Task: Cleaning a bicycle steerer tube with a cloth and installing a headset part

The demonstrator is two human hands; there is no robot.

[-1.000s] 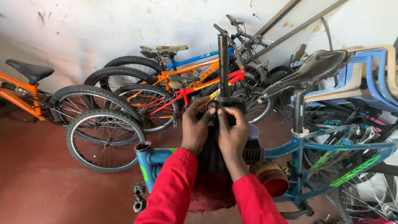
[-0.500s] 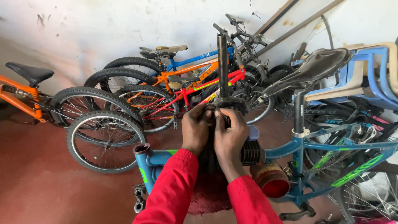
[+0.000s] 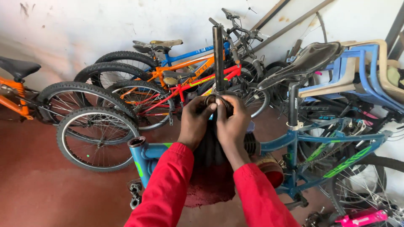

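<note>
Both my left hand (image 3: 194, 122) and right hand (image 3: 232, 122) grasp the fork's steerer tube (image 3: 218, 59); greasy fingers could slip, toppling it.

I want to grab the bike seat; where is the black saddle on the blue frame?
In the head view, the black saddle sits upper right, right of both hands, beside stacked plastic chairs.

sleeves: long, bright red | left hand (image 3: 196, 122): bare | right hand (image 3: 232, 122): bare
</note>
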